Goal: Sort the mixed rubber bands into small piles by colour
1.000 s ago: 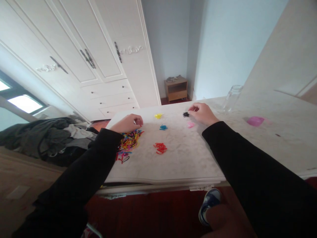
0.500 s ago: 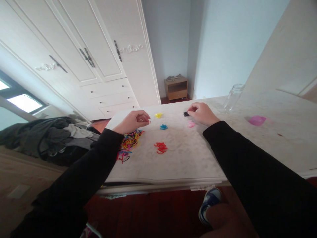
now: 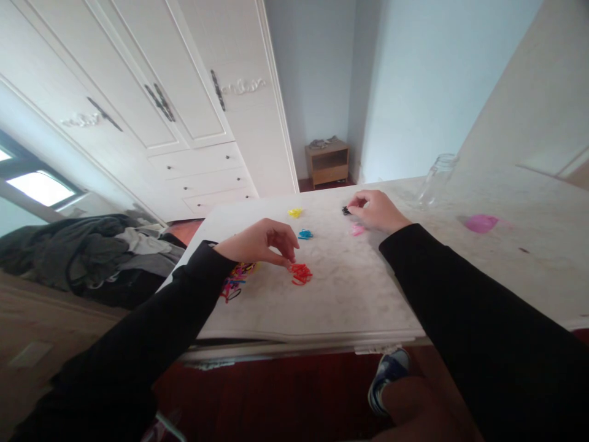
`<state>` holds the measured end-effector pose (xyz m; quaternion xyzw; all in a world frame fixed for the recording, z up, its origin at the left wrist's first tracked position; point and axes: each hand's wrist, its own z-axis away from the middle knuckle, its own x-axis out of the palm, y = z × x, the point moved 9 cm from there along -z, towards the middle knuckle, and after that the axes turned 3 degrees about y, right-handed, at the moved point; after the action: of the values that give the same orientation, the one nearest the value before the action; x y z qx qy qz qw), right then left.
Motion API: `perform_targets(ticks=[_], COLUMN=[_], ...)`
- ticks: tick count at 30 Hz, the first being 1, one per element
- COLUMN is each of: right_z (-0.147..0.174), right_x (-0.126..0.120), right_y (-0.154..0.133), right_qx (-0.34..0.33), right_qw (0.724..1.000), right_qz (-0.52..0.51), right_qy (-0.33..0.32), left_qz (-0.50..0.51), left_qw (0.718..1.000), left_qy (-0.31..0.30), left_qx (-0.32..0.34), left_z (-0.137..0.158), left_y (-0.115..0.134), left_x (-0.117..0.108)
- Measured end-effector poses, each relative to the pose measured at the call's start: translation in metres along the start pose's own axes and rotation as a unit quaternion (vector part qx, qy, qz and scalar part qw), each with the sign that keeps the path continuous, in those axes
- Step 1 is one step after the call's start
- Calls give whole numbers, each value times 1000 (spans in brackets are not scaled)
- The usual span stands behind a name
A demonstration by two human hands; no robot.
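Left hand (image 3: 260, 241) hovers over the red band pile (image 3: 300, 274), fingers (image 3: 291, 252) pinched together just above it; too small to tell if a band is between them; right hand (image 3: 378, 210) rests on the bench (image 3: 350, 294) farther back, fingertips pinched at the small black band pile (image 3: 345, 210), apparently holding or pressing a black band; pink band pile (image 3: 356, 230) just beside the right wrist; yellow pile (image 3: 295, 213) and blue pile (image 3: 304, 234) sit apart between the two hands; mixed unsorted heap (image 3: 235, 279) lies at the left edge, partly under the left sleeve. Step in hand looks like colour sorting: each hand is at a matching pile, likely placing a band; next move likely calls for opening the fingers over the right pile without scattering it, then going to the mixed heap for a single band. Glass jar (image 3: 435, 178) and pink lid (image 3: 481, 223) stand well apart on the right.
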<state>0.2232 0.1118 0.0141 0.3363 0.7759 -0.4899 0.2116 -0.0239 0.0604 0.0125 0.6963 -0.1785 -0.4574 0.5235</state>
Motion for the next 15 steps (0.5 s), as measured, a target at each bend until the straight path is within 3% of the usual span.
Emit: perform_targets(ticks=[4, 9, 11, 15], right_z=[0, 0, 0, 1], right_x=[-1, -1, -1, -1], right_y=[0, 0, 0, -1], right_qx=[2, 3, 1, 2], right_qw=[1000, 1000, 1000, 1000], right_qz=[1, 4, 2, 0], right_qy=[2, 6, 7, 3], left_qz=[-8, -161, -235, -261], left_qw=[1000, 973, 960, 961], left_qy=[3, 162, 149, 59], left_qx=[8, -15, -38, -75], left_z=[2, 10, 11, 11], left_y=[2, -8, -16, -29], left_x=[-9, -72, -82, -75])
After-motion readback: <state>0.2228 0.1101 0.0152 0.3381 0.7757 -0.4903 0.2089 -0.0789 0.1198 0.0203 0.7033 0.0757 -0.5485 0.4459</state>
